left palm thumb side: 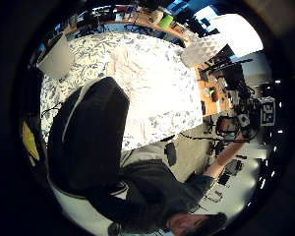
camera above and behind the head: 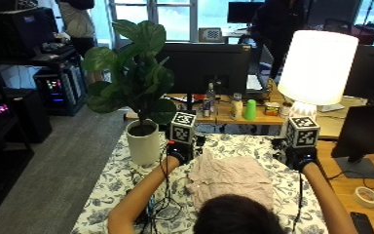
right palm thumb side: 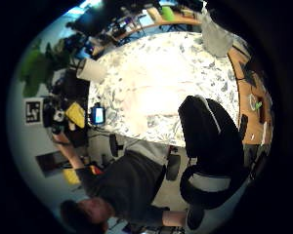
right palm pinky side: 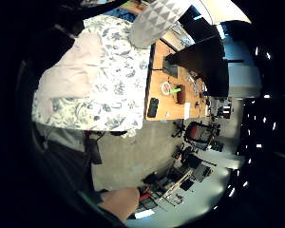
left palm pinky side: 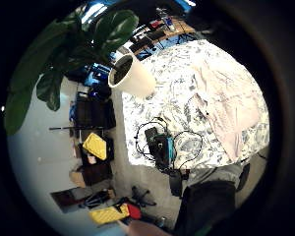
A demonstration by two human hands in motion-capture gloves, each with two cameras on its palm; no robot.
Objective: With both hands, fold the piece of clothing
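Two gloved hands raised above the worktop (camera above and behind the head: 119,187), well clear of the garment (camera above and behind the head: 229,178): left hand (camera above and behind the head: 177,155) over the far left of it, right hand (camera above and behind the head: 302,159) over the far right, near the lamp (camera above and behind the head: 316,68). Cannot tell the state of either grip; fingers hidden from the outside view, and no cloth seen close in any palm view, so probably holding nothing.

Pale pink garment lying crumpled near the middle of the flower-patterned cloth covering the worktop, running from between the hands down toward the near edge, its near end hidden behind the person's head. Wrinkled all over, edges uneven, not squared up. Seen whole from the left palm view (left palm pinky side: 226,105) as a longish pale shape lying on the patterned cloth, roughly one layer with some bunching.

Judged to be at the very start: nothing neatly folded, hands only poised. Next move, by this reading: bring both hands down to the far corners or far edge of the garment, pinch one corner each, and either pull it flat first or carry the far edge over toward the near edge. Calls for matching height and pace on both sides so the fold lands straight.

White plant pot (camera above and behind the head: 143,141) close by the left hand at the far left corner; cables (camera above and behind the head: 164,195) trailing along the left arm. Some risk of snagging both.
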